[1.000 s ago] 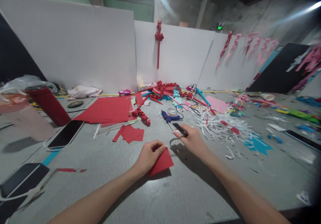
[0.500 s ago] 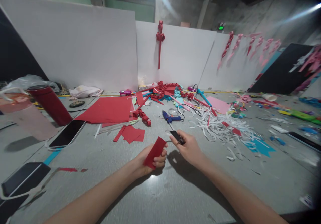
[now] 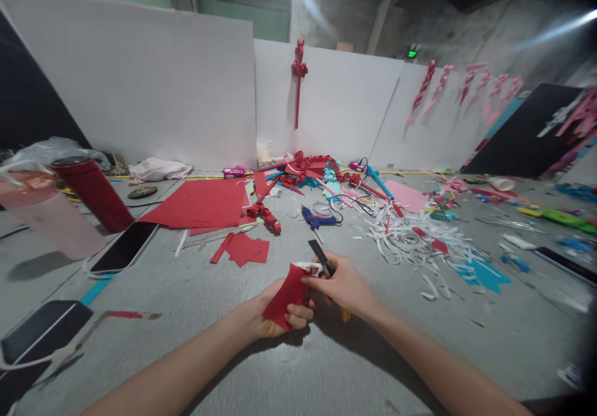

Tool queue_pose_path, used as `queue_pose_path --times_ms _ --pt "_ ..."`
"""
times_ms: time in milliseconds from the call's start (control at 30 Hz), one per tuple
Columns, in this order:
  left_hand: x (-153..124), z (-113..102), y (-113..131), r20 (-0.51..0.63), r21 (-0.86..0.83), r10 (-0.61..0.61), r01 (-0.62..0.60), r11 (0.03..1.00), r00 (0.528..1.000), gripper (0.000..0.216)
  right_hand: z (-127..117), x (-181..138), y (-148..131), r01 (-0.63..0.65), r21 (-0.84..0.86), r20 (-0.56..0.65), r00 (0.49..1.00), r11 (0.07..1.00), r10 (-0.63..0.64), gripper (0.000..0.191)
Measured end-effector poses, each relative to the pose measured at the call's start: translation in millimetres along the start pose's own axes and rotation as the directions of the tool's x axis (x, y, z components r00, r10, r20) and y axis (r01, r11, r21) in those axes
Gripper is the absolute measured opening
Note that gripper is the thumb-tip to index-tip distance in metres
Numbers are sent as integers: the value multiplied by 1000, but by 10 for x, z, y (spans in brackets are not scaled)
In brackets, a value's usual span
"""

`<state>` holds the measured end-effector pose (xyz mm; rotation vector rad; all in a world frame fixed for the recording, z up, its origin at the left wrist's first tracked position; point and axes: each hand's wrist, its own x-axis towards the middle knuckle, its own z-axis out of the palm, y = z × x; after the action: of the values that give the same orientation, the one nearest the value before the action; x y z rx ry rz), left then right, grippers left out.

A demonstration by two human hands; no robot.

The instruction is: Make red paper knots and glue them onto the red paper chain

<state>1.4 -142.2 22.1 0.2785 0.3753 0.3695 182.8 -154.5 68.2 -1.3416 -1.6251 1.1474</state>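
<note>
My left hand (image 3: pixel 299 318) is closed on a small red paper piece (image 3: pixel 282 299), with the fingers folded over its lower edge. My right hand (image 3: pixel 346 284) grips a flat black tool (image 3: pixel 319 254); an orange-yellow end (image 3: pixel 346 314) pokes out below the palm. Which kind of tool it is, I cannot tell. Thumb and fingertips of the right hand meet the paper's upper right corner, beside a thin white strip (image 3: pixel 308 265). Just beyond the hands lies a blue glue gun (image 3: pixel 319 217). Several red paper pieces (image 3: pixel 245 249) rest left of it.
Red sheets (image 3: pixel 200 203), a phone (image 3: pixel 124 249), a red flask (image 3: pixel 96 193) and a pink cup (image 3: pixel 56 217) stand or lie at left. White paper shreds (image 3: pixel 415 235) spread at right. A red curled paper ornament (image 3: pixel 299 83) hangs on the white board (image 3: pixel 345 99).
My right hand has come closer to my left and now touches the red paper's corner. The black tool has turned more upright, and the paper has dropped slightly.
</note>
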Motion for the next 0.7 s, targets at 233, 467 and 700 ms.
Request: queue_pose_path --times_ms 233,467,700 --pt "61 25 25 -135 129 323 -307 943 937 52 -109 139 83 13 50 -180 984 999 -3 42" --pt "88 -16 101 -120 571 742 -565 595 660 55 -257 269 212 28 59 -298 954 998 -9 47" --pt "43 -86 89 -27 954 952 -275 116 306 41 -305 241 174 41 -51 -299 953 998 -55 40"
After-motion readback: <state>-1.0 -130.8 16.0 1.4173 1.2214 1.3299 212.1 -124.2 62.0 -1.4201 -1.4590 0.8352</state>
